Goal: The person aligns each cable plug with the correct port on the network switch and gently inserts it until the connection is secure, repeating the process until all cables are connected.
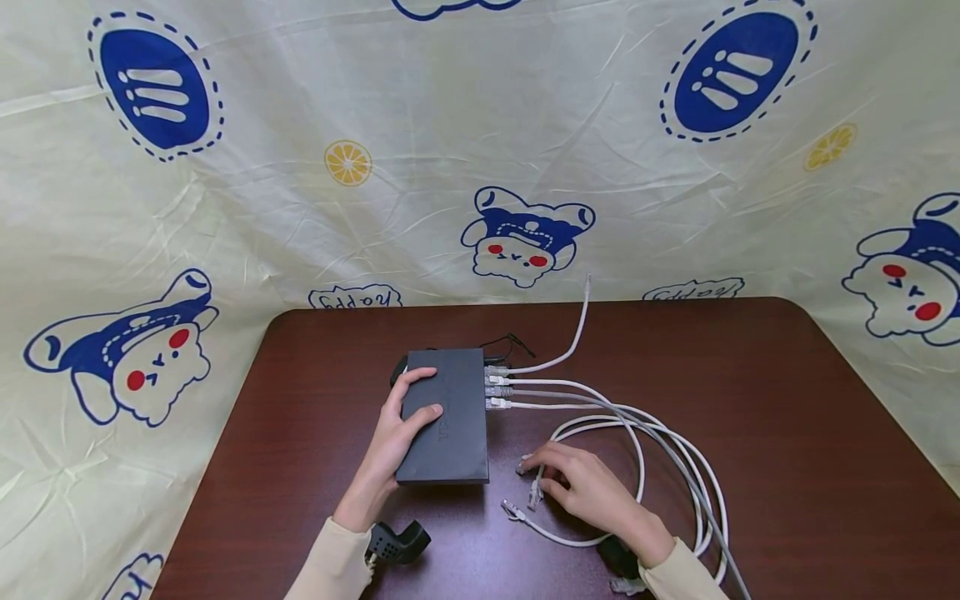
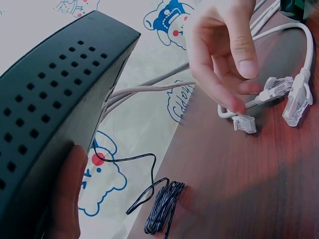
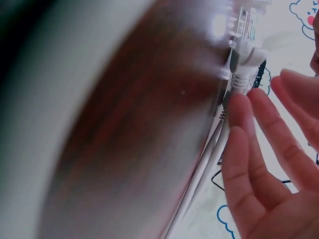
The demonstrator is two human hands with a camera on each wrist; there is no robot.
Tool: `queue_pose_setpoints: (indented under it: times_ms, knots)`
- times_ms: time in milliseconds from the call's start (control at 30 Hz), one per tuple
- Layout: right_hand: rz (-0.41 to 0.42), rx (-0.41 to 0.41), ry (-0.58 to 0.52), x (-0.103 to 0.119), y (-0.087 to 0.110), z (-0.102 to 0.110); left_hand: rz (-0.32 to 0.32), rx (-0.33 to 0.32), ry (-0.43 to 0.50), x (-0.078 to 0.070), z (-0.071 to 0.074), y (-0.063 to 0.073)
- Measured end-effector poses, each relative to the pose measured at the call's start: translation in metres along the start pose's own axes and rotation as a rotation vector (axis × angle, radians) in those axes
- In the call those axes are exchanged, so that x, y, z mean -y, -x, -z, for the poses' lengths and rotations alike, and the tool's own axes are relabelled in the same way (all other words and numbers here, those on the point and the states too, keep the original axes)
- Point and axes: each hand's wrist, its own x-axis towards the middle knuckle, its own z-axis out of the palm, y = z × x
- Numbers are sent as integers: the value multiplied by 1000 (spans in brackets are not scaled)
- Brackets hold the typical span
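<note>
My left hand (image 1: 392, 439) grips the left side of a black network switch (image 1: 459, 442), thumb and a finger lying on its top face. Several network cables are plugged into its right side, with a row of plugs (image 1: 498, 392) showing there. In the left wrist view the vented side of the box is near the camera. My right hand (image 1: 588, 490) hovers over loose white cable ends, fingers loosely bent and thumb apart. A fingertip is right at one clear plug (image 2: 244, 123). Two more plugs, one clear plug (image 2: 297, 107) and another plug (image 2: 277, 88), lie beside it.
White and grey cables (image 1: 705, 475) loop across the right of the brown table (image 1: 300, 433). One white cable (image 1: 579, 333) reaches past the back edge. A bundled thin black cord (image 2: 164, 206) lies behind the switch. A patterned cloth (image 1: 420, 100) hangs behind.
</note>
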Motion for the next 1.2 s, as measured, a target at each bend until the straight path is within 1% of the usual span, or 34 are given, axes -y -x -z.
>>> queue_pose_setpoints:
  times_ms: [200, 400, 500, 567, 733, 867, 1033, 1200]
  knots:
    - [9, 28, -8, 0, 1, -2, 15, -7, -1, 0, -1, 1]
    - [28, 23, -36, 2, 0, -3, 23, -8, 9, 2, -1, 1]
    - [39, -6, -38, 2, 0, -3, 23, -11, 7, 3, -1, 1]
    - [60, -40, -37, 2, -1, -3, 22, -13, 7, 3, -1, 1]
    - [124, -134, 1, 2, -2, -1, 18, -13, 11, 3, -1, 2]
    - [152, -183, 24, 2, -5, 2, 18, -14, 9, 3, -1, 2]
    - [177, -224, 27, 1, -7, 5, 23, -16, 9, 3, -1, 2]
    - [202, -242, 23, 1, -8, 7, 27, -15, 19, 3, -1, 2]
